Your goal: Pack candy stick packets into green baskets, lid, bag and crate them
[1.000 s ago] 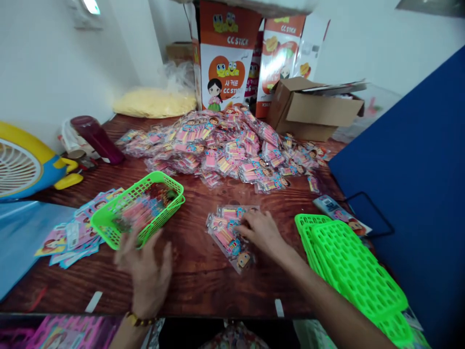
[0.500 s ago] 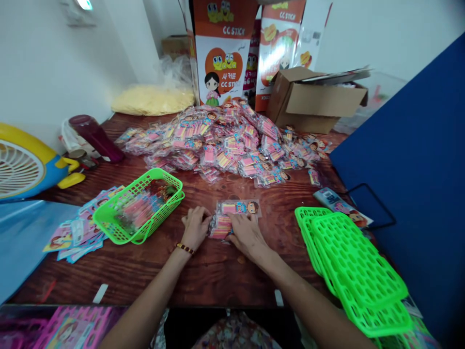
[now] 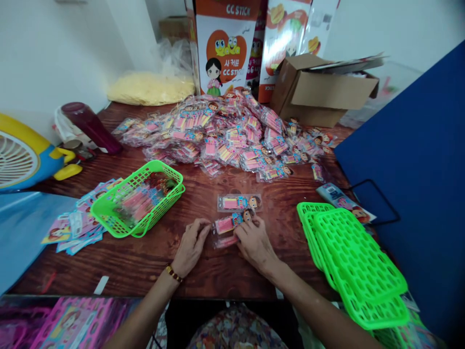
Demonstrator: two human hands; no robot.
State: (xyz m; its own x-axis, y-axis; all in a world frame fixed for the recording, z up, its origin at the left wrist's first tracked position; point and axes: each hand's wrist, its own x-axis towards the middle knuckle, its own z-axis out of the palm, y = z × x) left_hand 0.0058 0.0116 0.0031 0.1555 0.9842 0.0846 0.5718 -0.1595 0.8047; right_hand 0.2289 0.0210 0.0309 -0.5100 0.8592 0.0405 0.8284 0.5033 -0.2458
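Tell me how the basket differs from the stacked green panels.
The basket is deep and open-topped; the panels are flat. The basket holds packets, while the panels lie askew on one another. The basket is on the side of the left hand; the panels are on that of the right hand. Both are bright green and full of holes.

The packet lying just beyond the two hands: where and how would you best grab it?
I'd pinch that packet by its left end, thumb and finger coming in from the left. It lies flat on the table, its long side running left to right, and that end looks uncovered, while the right hand sits close to its right end.
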